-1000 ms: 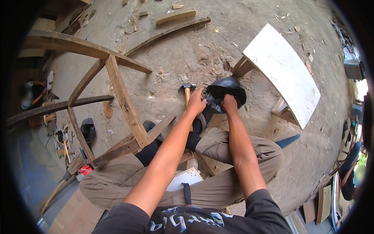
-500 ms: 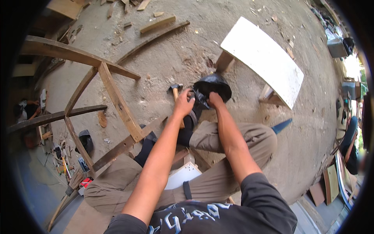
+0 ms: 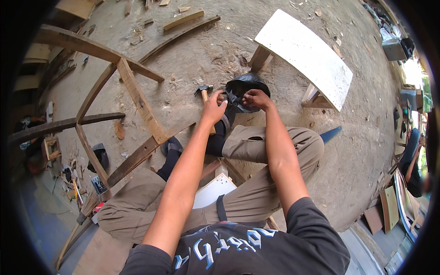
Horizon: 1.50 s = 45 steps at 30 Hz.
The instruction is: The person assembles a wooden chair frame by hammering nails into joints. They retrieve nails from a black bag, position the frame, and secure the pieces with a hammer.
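Observation:
A black plastic bag sits open on the ground in front of my crossed legs. My left hand is closed on the bag's left edge. Above the bag's mouth is my right hand, its fingers pinched together; whatever they may hold is too small to make out. Just left of the bag, a hammer with a dark head and wooden handle lies beside my foot, partly hidden by my left hand.
A wooden frame stands to the left. Ahead on the right is a low stool with a white top. Wood strips lie farther off. A broom rests at lower left, and a person is at the far right.
My right hand has come up out of the bag, its fingers now showing and pinched. My left hand stays at the bag's edge. The whole view has shifted slightly.

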Each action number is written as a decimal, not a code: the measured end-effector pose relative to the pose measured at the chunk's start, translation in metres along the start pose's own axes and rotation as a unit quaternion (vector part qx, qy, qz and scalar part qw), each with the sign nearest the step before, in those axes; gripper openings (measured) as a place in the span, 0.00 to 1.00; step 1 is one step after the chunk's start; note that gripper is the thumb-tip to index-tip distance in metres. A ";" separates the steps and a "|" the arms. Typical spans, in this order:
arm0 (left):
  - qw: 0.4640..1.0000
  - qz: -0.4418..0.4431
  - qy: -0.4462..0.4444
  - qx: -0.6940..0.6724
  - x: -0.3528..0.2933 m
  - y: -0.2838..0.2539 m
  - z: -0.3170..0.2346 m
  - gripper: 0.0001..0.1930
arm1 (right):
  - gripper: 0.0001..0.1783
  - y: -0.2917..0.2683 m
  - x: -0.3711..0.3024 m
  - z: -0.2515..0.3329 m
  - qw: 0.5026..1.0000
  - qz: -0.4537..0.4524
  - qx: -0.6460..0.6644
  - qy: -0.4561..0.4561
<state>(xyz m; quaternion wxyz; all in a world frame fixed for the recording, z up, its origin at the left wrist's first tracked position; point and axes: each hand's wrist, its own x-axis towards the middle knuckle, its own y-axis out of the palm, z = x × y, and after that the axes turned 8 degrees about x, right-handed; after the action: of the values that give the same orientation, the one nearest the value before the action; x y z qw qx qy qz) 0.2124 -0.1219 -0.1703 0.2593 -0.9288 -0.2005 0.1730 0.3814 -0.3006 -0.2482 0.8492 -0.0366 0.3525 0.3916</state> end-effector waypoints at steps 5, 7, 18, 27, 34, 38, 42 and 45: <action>0.990 0.023 0.055 -0.129 -0.038 -0.029 -0.065 0.20 | 0.16 0.005 -0.012 0.011 0.999 -0.032 -0.001 -0.004; 0.977 0.047 0.069 -0.195 -0.067 -0.051 -0.092 0.18 | 0.18 -0.007 -0.005 -0.001 0.994 -0.087 -0.060 -0.013; 0.930 -0.251 0.177 0.204 -0.207 -0.245 -0.105 0.09 | 0.17 0.039 -0.012 0.033 0.918 -0.196 -0.226 -0.262; 0.933 -0.254 0.070 0.244 -0.189 -0.256 -0.011 0.14 | 0.29 0.284 -0.154 0.145 0.955 0.092 -0.096 -0.267; 0.950 -0.207 -0.027 0.233 -0.192 -0.253 -0.008 0.20 | 0.26 0.303 -0.157 0.096 0.966 0.055 -0.103 -0.230; 0.947 -0.205 -0.005 0.247 -0.193 -0.252 0.002 0.21 | 0.23 0.298 -0.154 0.096 0.964 0.088 -0.093 -0.232; 0.952 -0.185 0.006 0.245 -0.186 -0.259 -0.004 0.23 | 0.23 0.299 -0.153 0.102 0.973 0.061 -0.074 -0.208; 0.954 -0.178 -0.005 0.239 -0.187 -0.262 -0.002 0.24 | 0.24 0.297 -0.149 0.103 0.974 0.063 -0.096 -0.194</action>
<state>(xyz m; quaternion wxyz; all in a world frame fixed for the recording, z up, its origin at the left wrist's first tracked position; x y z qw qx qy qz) -0.0217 -0.0029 0.0163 0.4996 -0.7877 -0.3168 0.1717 0.1687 -0.1559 -0.0140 0.8676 -0.0193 0.1438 0.4756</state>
